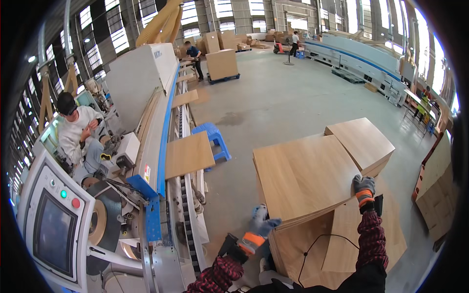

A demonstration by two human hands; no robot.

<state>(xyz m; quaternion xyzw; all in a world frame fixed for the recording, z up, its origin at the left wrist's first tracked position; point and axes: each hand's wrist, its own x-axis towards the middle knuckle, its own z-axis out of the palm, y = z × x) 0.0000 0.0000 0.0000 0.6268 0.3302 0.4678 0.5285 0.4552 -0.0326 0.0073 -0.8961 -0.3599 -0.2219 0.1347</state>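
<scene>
A stack of light wood-grain panels (304, 171) stands in front of me, its top board lying flat. At that board's near right corner, my right hand (364, 184), in a grey glove with an orange cuff, has its fingers closed over the edge. Beside the near left corner is my left hand (264, 222), gloved the same way, fingers apart and holding nothing. Whether its fingertips touch the panel edge I cannot tell. Shorter panels (362, 141) are piled against the far right side. Lower boards (305, 244) show nearer my body, with a thin black cord (332, 235) across them.
To my left runs a long machine with a blue rail (168, 112) and a roller track (188, 229); a panel (188, 155) lies on it. A control screen (51, 234), a blue stool (213, 139) and a seated person (80, 129) are nearby. More boards (437, 195) stand right.
</scene>
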